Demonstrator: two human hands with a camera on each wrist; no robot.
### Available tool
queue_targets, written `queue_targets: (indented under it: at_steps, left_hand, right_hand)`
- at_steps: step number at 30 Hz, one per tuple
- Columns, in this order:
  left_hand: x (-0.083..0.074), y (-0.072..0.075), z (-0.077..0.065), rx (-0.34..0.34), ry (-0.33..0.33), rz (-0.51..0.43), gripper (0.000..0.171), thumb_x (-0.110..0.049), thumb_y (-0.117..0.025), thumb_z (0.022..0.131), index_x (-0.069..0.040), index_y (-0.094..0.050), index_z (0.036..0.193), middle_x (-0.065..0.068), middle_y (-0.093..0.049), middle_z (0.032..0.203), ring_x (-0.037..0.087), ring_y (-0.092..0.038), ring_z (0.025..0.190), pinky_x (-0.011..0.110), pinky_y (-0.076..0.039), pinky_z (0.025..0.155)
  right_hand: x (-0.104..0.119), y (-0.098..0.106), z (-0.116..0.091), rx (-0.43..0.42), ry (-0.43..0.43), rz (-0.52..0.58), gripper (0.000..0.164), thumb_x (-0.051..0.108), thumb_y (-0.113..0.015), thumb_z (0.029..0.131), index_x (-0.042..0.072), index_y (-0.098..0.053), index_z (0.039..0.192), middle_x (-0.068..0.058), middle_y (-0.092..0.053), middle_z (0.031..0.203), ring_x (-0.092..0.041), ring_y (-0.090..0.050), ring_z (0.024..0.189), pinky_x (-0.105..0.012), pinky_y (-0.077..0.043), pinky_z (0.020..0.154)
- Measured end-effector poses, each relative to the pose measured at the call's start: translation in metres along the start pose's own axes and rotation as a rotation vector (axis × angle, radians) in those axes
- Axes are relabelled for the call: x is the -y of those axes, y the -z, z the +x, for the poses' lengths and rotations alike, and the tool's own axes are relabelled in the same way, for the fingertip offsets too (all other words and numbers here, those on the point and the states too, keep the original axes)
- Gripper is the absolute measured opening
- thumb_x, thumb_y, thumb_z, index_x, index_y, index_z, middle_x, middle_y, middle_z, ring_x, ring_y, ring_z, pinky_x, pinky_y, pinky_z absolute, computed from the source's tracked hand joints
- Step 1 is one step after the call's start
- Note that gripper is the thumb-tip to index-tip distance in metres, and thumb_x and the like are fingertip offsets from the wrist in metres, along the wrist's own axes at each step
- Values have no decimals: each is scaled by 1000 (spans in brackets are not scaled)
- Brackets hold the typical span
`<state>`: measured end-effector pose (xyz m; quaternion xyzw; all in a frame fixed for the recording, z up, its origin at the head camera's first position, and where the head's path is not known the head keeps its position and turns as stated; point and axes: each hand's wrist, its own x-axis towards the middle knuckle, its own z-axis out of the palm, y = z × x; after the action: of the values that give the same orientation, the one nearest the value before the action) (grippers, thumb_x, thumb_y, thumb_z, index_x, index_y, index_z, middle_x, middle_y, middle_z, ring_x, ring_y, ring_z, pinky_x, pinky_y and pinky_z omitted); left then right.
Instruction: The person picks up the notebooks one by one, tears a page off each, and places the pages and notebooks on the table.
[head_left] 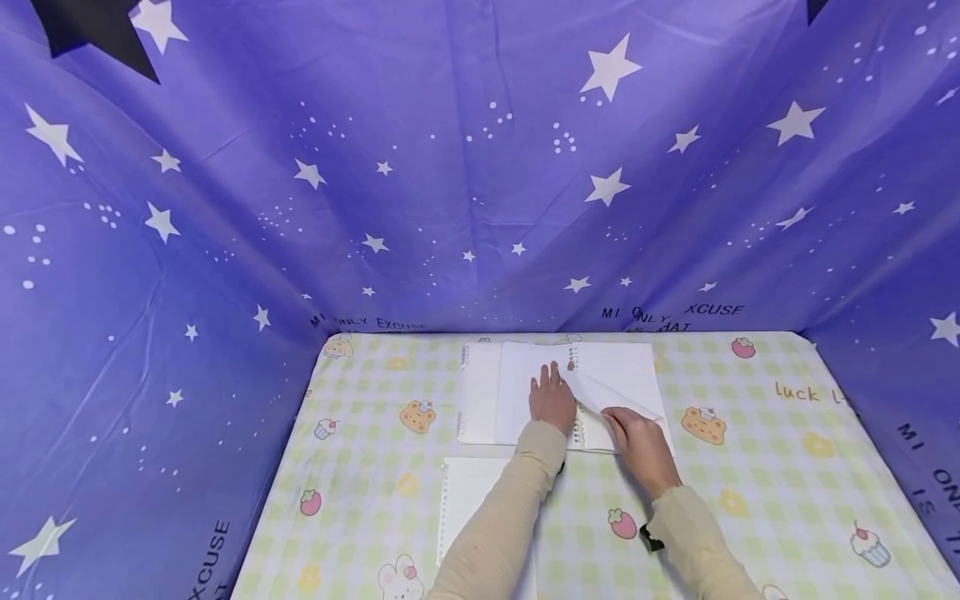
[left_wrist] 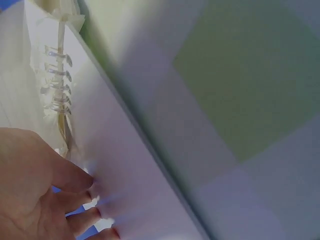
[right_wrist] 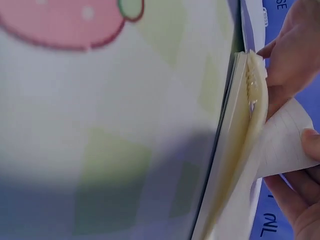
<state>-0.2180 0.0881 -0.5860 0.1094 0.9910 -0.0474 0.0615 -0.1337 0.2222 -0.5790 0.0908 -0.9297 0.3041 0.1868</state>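
A spiral notebook lies open at the back of the table, its coil running between the two sides. My left hand rests on the left-hand pages beside the coil, fingers spread and mostly straight. With my right hand I pinch the lower part of a page, which is lifted and folded over diagonally from the right side. Faint lines show on that page in the right wrist view, between thumb and fingers. The left wrist view shows the left hand against the white pages, near the rings.
A lined sheet or pad with holes along its left edge lies in front of the notebook, partly hidden under my left forearm. A checked cloth with cartoon prints covers the table. Purple star-patterned curtains surround it.
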Motion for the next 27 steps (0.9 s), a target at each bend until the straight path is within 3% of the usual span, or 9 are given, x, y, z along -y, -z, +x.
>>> queue_targets:
  at_steps: [6, 12, 15, 24, 27]
  left_hand:
    - [2, -2, 2, -15, 11, 16, 39, -30, -35, 96, -26, -52, 131, -5, -27, 149, 13, -22, 137, 32, -28, 108]
    - [11, -11, -2, -27, -22, -191, 51, -19, -37, 91, -18, -35, 142, -1, -23, 151, 16, -16, 139, 32, -16, 113]
    - [15, -9, -7, -46, -57, -291, 54, -13, -38, 88, -12, -36, 142, 3, -25, 150, 19, -17, 139, 33, -15, 113]
    - [20, -9, -18, -124, -114, -387, 48, -20, -40, 92, -5, -41, 138, 10, -32, 146, 24, -23, 137, 37, -19, 112]
    - [22, -15, -19, -157, -137, -395, 49, -28, -37, 95, -4, -42, 137, 13, -32, 146, 27, -24, 136, 40, -19, 112]
  right_hand:
    - [4, 4, -10, -18, 5, 10, 8, 9, -62, 87, 7, -69, 91, -6, -68, 91, -26, -65, 86, -42, -51, 77]
    - [4, 15, -22, -36, -14, 6, 9, 11, -62, 88, 9, -69, 93, -2, -68, 92, -23, -65, 88, -39, -50, 78]
    - [4, 21, -27, -55, -11, 11, 9, 10, -63, 87, 10, -69, 94, -1, -68, 92, -23, -65, 89, -38, -49, 78]
    - [8, 32, -41, -81, 12, 21, 13, 8, -62, 87, 12, -69, 97, 0, -67, 95, -21, -63, 92, -30, -45, 82]
    - [11, 36, -46, -87, 3, 28, 14, 9, -62, 87, 13, -69, 99, 1, -67, 97, -19, -62, 94, -20, -43, 86]
